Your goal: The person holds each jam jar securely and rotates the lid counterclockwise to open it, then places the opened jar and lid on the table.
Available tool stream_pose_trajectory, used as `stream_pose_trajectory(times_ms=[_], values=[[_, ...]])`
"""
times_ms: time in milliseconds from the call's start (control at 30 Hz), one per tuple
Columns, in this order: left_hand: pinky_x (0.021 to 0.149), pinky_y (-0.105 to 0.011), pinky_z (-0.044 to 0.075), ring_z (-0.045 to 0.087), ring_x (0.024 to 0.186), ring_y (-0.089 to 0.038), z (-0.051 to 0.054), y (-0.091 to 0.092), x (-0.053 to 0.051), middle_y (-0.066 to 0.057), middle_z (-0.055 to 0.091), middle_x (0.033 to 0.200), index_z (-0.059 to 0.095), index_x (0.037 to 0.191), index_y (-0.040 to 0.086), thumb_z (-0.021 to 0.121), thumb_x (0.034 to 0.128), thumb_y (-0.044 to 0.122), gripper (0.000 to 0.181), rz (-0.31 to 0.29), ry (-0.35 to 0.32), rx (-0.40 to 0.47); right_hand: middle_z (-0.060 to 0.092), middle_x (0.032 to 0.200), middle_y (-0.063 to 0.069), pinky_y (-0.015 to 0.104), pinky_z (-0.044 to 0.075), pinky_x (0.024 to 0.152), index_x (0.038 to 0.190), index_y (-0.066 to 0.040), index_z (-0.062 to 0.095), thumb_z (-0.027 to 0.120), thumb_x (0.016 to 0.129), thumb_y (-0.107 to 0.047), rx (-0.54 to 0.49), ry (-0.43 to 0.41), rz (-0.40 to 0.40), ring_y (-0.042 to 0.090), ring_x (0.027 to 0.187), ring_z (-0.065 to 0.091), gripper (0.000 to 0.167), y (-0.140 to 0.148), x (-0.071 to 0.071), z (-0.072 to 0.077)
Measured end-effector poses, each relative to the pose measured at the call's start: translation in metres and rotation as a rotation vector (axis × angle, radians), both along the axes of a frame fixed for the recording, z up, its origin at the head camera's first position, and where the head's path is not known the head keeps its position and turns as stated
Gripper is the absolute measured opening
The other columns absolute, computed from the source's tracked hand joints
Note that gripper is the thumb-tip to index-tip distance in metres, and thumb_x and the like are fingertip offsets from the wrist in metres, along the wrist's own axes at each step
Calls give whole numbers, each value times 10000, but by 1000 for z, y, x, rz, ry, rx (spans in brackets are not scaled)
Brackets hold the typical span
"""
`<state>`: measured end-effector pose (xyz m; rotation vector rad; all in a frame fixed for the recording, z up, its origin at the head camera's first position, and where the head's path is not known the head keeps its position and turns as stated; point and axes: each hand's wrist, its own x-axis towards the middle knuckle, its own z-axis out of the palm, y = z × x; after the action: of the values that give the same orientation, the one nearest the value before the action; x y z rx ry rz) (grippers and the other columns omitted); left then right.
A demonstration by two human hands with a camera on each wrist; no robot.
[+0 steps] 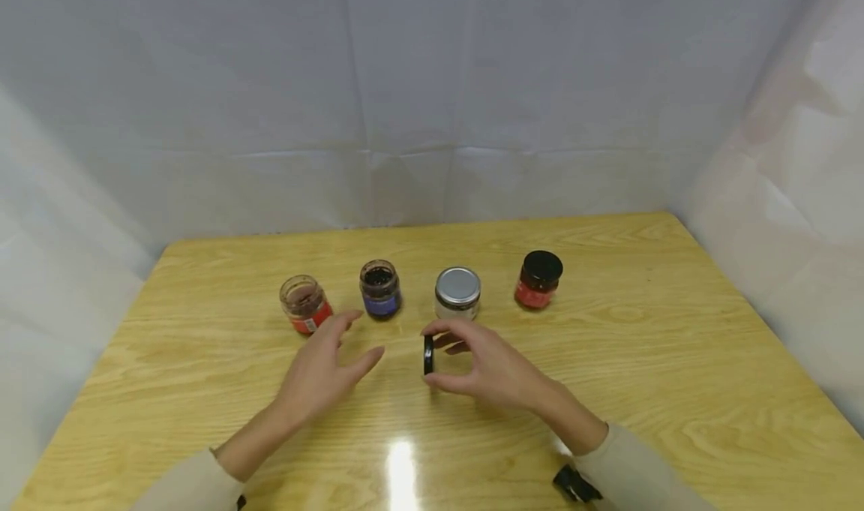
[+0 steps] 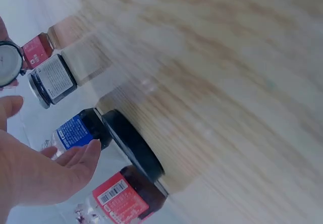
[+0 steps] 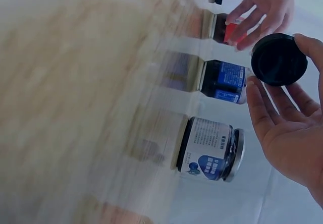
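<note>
A black lid (image 1: 428, 356) (image 3: 279, 59) is pinched on edge by my right hand (image 1: 496, 365) (image 3: 292, 143), thumb on one side and fingers on the other. My left hand (image 1: 317, 376) (image 2: 45, 168) is open and holds nothing, fingers spread near the lidless red-labelled jar (image 1: 310, 314) (image 2: 123, 199). The lidless blue-labelled jar (image 1: 381, 299) (image 3: 224, 81) stands between and beyond the hands. Another black lid (image 2: 133, 146) lies on the table in the left wrist view; the head view does not show it.
A white-labelled jar with a silver lid (image 1: 457, 290) (image 3: 207, 148) stands just beyond my right hand. Farther right is a red-labelled jar with a black lid (image 1: 538, 280). The wooden table (image 1: 641, 361) is bordered by pale sheets (image 1: 418, 106) behind and at both sides.
</note>
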<state>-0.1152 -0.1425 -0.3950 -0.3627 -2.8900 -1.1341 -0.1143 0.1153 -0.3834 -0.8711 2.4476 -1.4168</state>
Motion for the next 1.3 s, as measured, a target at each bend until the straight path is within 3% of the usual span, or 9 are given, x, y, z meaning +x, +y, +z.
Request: stream_pose_trajectory(times_ms=[233,400,700,967,1300], values=[[946,-521,413,491,1205,-332,-2,-5,10,-139,511,1345,504,1346,58,667,852,481,671,-73,167,-175,548,1246,66,265,443,938,1269,-72,523,775,816,-210,-40,-59,43,144,1100,569,537,-11,-9,-3],[928,-524,425,495,1193,-348,-6,-11,14,-159,502,1348,514,1348,57,679,824,500,706,-112,232,-281,523,1252,93,272,443,945,1261,-7,505,792,787,-117,-73,-122,76,152,1109,572,565,-21,-14,-7],[923,-537,420,483,1199,-359,-12,-20,18,-174,492,1356,507,1361,71,645,819,580,756,-192,285,-397,523,1270,53,241,436,940,1269,-40,499,806,775,-137,-31,-216,89,118,1139,559,590,-34,-17,-11],[897,-529,438,495,1190,-342,-14,-25,22,-161,505,1342,531,1337,86,629,813,616,752,-219,321,-469,532,1244,11,225,431,938,1248,-61,524,813,771,-184,65,-189,115,100,1133,553,571,-42,-22,-13],[895,-531,440,494,1191,-348,-15,-29,24,-168,510,1336,528,1338,77,621,819,615,753,-235,353,-491,541,1213,-4,203,425,932,1231,-68,528,809,777,-206,156,-136,151,92,1126,548,552,-47,-27,-16]])
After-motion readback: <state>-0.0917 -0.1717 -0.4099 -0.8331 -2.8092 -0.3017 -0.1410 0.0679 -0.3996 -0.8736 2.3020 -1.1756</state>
